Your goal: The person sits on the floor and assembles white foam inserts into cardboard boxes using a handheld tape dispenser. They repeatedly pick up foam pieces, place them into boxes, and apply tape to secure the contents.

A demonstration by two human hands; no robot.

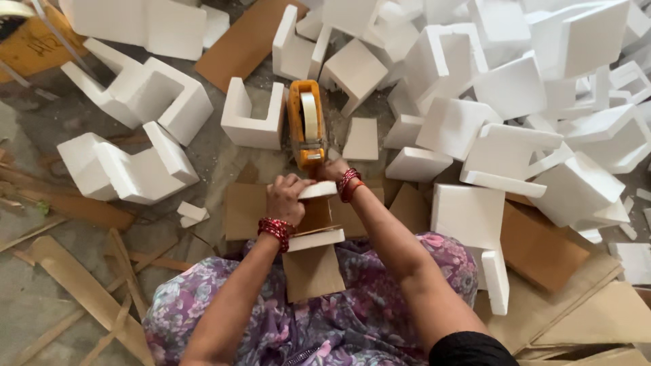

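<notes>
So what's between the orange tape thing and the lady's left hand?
Nothing. In the head view, the left hand rests on the foam-and-cardboard piece right below the orange tape dispenser; only the white foam edge shows between them.

Probably a packing workshop: foam blocks [434, 129], cardboard scraps [542, 247], tape dispenser [306, 125].

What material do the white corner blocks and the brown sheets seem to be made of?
White corner blocks: probably foam polystyrene, matte, with thick, cleanly cut edges. Brown sheets: apparently cardboard, thin, flat and dull. Tape dispenser: orange body, possibly plastic or painted metal.
</notes>
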